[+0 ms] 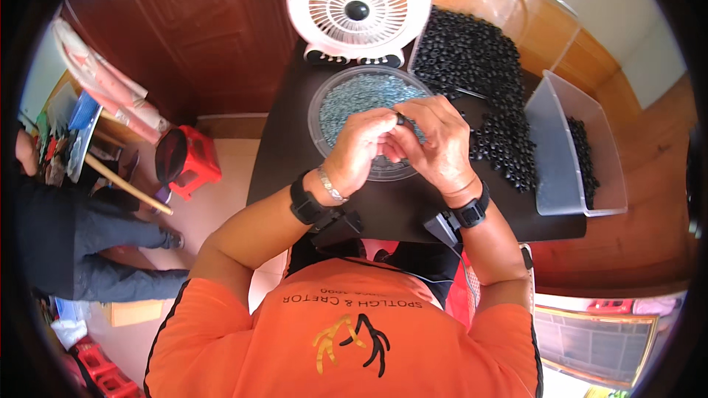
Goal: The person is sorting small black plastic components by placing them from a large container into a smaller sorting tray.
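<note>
My left hand [361,146] and my right hand [445,146] meet over the near side of a round clear tub [318,133]. Between their closed fingertips is a small black round part [400,119], pinched from both sides. The tub holds many small, shiny blue-grey pieces [361,96], too fine to make out singly. Just right of my right hand, a heap of small black ring-like parts [509,155] spills over the dark table [295,177]. The undersides of my fingers are partly hidden.
A white fan [358,11] stands behind the tub. The black heap runs back into a clear bin [564,48]. At right, a translucent box [553,169] holds more black parts [582,162]. A red stool [195,162] and another person's legs [118,250] are at left.
</note>
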{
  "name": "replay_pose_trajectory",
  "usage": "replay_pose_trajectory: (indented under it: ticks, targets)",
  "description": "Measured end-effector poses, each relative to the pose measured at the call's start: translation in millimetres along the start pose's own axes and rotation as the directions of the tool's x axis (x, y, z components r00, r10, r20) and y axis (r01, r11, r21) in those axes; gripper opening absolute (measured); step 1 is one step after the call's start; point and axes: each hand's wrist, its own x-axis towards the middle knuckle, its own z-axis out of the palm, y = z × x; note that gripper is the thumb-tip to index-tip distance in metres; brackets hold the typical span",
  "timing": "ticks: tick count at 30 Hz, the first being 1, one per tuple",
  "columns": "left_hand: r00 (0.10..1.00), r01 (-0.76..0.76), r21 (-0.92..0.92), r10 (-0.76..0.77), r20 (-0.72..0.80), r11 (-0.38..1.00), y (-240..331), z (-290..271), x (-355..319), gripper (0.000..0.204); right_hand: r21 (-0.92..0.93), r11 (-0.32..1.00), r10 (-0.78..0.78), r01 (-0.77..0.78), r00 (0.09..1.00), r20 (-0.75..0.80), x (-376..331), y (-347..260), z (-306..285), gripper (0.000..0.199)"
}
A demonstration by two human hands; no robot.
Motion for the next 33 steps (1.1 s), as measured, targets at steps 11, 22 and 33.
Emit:
replay_pose_trajectory:
  ticks: [11, 22, 33]
  targets:
    - [0.964, -0.254, 0.138, 0.239, 0.118, 0.957, 47.8, 12.9, -16.7, 0.033, -0.646, 0.532, 0.024, -0.547, 0.772, -0.635, -3.0, 76.3, -143.9, 0.034]
    - [0.441, -0.788, -0.079, 0.65, 0.619, 0.61, 163.7, 87.0, -131.2, 0.013, -0.455, 0.749, 0.626, -0.482, 0.741, 0.244, -18.9, 98.8, -45.9, 0.02]
    - [0.753, -0.601, 0.161, 0.622, -0.213, 0.783, 151.2, 159.9, -213.6, 0.035, -0.503, 0.768, 0.549, -0.397, 0.813, 0.195, -60.7, 125.2, -22.7, 0.01]
